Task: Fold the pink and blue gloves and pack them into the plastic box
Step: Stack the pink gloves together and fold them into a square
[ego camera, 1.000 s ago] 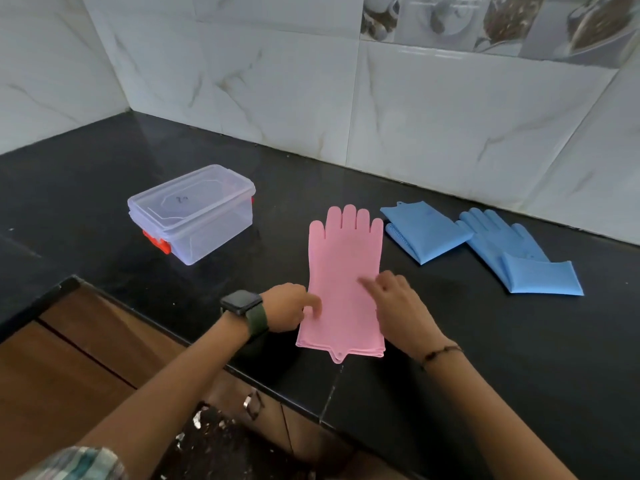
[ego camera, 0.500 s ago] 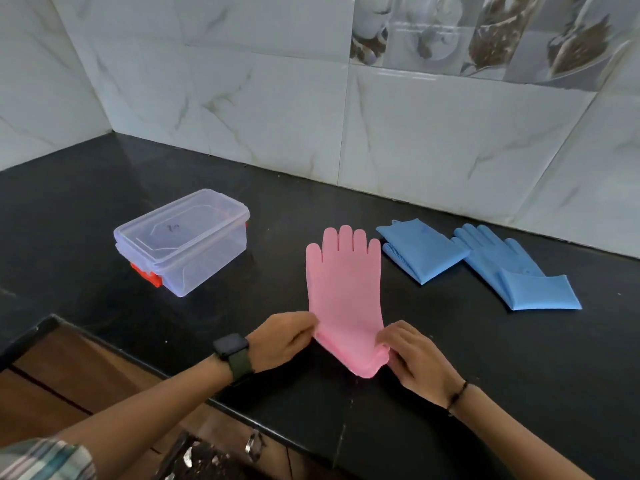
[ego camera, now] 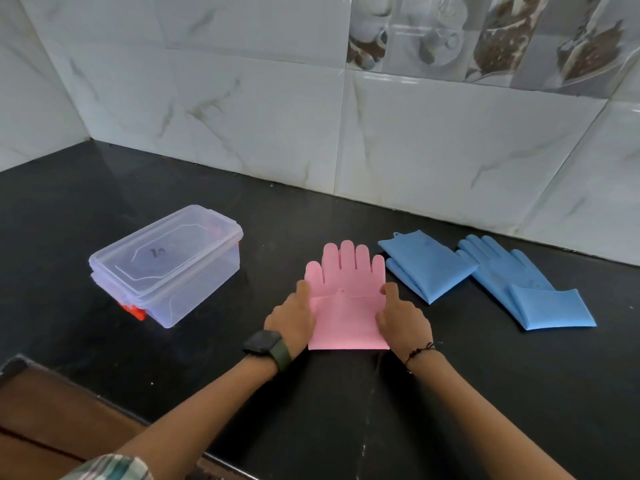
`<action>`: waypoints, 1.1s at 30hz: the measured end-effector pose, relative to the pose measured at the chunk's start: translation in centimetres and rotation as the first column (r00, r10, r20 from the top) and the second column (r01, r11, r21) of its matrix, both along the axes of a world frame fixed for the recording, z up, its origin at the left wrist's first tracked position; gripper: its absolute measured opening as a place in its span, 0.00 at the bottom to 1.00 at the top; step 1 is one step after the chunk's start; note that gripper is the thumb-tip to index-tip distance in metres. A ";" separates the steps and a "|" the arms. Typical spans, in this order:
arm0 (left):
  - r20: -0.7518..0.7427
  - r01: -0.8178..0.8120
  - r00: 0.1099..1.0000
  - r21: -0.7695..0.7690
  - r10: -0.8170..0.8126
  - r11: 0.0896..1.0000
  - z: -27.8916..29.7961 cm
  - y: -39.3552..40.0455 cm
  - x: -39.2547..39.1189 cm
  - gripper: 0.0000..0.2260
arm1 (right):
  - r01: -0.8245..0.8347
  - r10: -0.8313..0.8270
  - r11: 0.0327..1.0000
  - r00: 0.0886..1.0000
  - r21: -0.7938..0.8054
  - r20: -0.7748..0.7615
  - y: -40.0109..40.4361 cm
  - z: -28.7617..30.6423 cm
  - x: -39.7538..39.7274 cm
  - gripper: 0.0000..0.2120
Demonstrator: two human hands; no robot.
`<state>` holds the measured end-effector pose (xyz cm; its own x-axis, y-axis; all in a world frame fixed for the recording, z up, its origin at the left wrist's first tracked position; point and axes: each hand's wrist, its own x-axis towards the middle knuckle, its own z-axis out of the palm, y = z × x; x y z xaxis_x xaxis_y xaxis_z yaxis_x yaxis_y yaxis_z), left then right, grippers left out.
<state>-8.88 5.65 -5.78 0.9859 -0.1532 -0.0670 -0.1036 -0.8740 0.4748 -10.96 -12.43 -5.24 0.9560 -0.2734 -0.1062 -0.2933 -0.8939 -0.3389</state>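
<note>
At the left of the black countertop (ego camera: 86, 209) stands the clear plastic box (ego camera: 166, 265), lid on, with an orange latch at its near end. Right of it, well apart, the pink glove (ego camera: 346, 299) lies flat, fingers pointing far, its cuff folded over the palm. The left hand (ego camera: 294, 318), a dark watch at its wrist, pinches the glove's left edge at the folded cuff; the right hand (ego camera: 401, 317), a beaded bracelet at its wrist, pinches the right edge. The glove sits between both hands. Further right lies a folded blue glove (ego camera: 427, 266), and just beside it a second blue glove (ego camera: 530, 292) with its cuff turned over.
</note>
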 end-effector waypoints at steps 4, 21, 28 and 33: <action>0.344 0.389 0.760 0.439 -0.551 0.810 -0.3 1.2 0.4 0.17 | -0.076 0.095 0.955 0.994 -0.287 0.054 0.0 -0.6 -0.9 0.11; 0.284 0.627 0.755 -0.050 -0.591 0.777 -1.6 2.3 3.4 0.14 | -0.629 0.693 0.617 0.719 -0.473 -0.052 -6.0 -1.0 -1.7 0.31; -0.043 -0.010 0.999 -0.613 -0.021 0.790 -0.1 -0.9 5.2 0.09 | -0.379 0.321 0.914 0.893 0.143 0.317 -4.1 -1.3 1.5 0.13; -0.115 -0.260 0.962 -0.654 0.246 0.711 1.2 -2.6 7.7 0.14 | 0.011 -0.181 0.918 0.900 0.396 0.396 -1.5 -0.5 6.7 0.22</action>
